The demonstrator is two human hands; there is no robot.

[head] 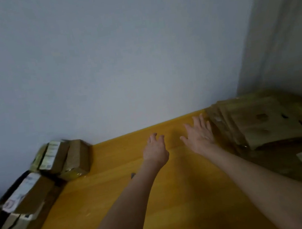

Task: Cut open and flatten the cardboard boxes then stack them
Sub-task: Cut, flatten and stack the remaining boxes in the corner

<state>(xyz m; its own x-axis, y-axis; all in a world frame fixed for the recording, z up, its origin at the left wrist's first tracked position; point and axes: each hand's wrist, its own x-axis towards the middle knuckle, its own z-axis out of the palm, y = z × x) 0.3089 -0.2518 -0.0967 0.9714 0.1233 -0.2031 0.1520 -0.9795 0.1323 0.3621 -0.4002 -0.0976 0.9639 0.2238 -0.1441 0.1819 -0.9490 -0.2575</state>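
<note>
Apparently the left hand (155, 148) and the right hand (200, 134) reach over the tabletop (118, 195), each grip spread and empty. Flattened cardboard (262, 122) lies stacked just beside the right hand; whole boxes (60, 161) wait far left, probably kept apart to separate finished from unfinished.

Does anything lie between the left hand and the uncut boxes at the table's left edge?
Nothing visible does. Only bare tabletop separates the left hand from the nearest taped box. A small dark item lies nearer the person, off that path.
</note>
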